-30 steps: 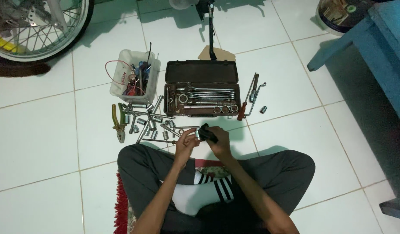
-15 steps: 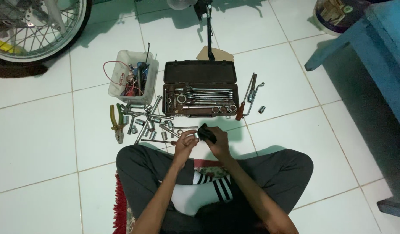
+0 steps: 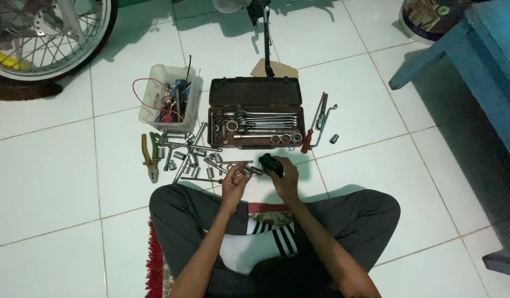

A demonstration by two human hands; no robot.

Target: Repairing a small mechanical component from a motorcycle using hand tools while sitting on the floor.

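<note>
I sit cross-legged on a white tiled floor. My right hand grips a small black part just in front of my knees. My left hand pinches a small metal piece close beside that black part, the two hands almost touching. Right ahead of them lies an open brown tool case holding wrenches and sockets. Several loose sockets and metal bars are scattered left of my hands.
A clear plastic tub of wires and tools stands behind the loose sockets, with green-handled pliers to the left. A spoked wheel fills the far left corner. Blue furniture stands at right. A red-handled screwdriver lies beside the case.
My hands stay in nearly the same spot with the black part and the metal piece; only small finger shifts show. The view has drifted slightly.
</note>
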